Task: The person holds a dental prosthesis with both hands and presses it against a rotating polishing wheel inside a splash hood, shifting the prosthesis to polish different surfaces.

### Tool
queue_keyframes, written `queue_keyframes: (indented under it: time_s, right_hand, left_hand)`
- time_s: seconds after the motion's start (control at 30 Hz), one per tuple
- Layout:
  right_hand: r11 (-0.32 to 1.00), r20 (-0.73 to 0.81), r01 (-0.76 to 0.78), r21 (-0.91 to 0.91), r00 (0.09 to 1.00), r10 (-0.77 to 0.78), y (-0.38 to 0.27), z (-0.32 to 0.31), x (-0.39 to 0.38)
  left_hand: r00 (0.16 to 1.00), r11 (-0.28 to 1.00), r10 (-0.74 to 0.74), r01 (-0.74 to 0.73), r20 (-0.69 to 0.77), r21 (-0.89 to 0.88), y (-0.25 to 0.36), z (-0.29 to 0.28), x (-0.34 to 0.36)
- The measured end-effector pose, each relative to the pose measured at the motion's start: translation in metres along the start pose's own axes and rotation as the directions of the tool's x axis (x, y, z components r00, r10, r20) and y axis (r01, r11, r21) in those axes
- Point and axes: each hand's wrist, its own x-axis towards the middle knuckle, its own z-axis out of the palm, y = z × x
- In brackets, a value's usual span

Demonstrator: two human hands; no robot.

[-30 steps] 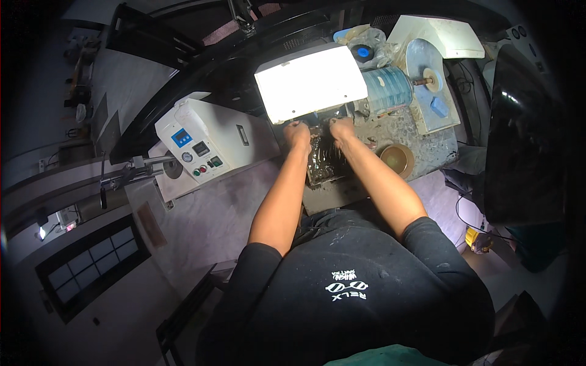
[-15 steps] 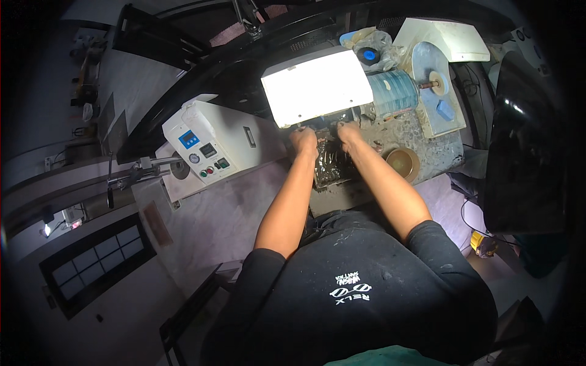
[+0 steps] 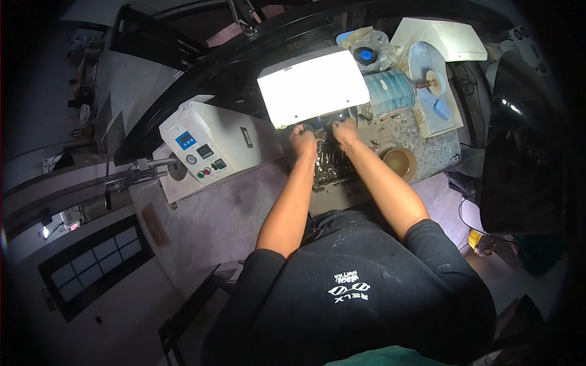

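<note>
Lying between and nearward of the left hand [image 3: 302,141] and right hand [image 3: 345,132]: one dark, wet, glossy tray-like surface [image 3: 331,168]. Hands: apart, fingers curled; whether clamped on anything, cannot tell. Forearms [image 3: 387,186]: stretched farward, converging. Far: one bright white box-shaped hood [image 3: 314,85], near edge beside hands. Right: one round tan bowl [image 3: 413,170]; farther, one translucent blue ribbed cylinder [image 3: 390,93].

Black T-shirt [image 3: 366,323], short sleeves [image 3: 430,247], white print [image 3: 349,290]

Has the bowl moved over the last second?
No: the bowl keeps its spot on the bench; only the whole view has shifted slightly.
</note>
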Motion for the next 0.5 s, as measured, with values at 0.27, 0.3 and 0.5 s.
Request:
queue_keyframes:
  time_s: [0.27, 0.3, 0.5]
  right_hand:
    - [0.859, 0.174, 0.398, 0.322, 0.867, -0.467, 0.004, -0.007, -0.022]
    - [0.872, 0.171, 0.374, 0.316, 0.882, -0.44, 0.003, -0.008, -0.023]
    - [0.919, 0.145, 0.228, 0.321, 0.948, -0.285, -0.011, -0.005, -0.027]
  left_hand:
    - [0.983, 0.967, 0.181, -0.182, -0.02, -0.177, -0.015, -0.001, -0.026]
    - [0.988, 0.973, 0.151, -0.156, -0.044, -0.17, -0.013, -0.001, -0.029]
    - [0.997, 0.991, 0.077, -0.078, -0.012, -0.105, -0.003, -0.002, -0.016]
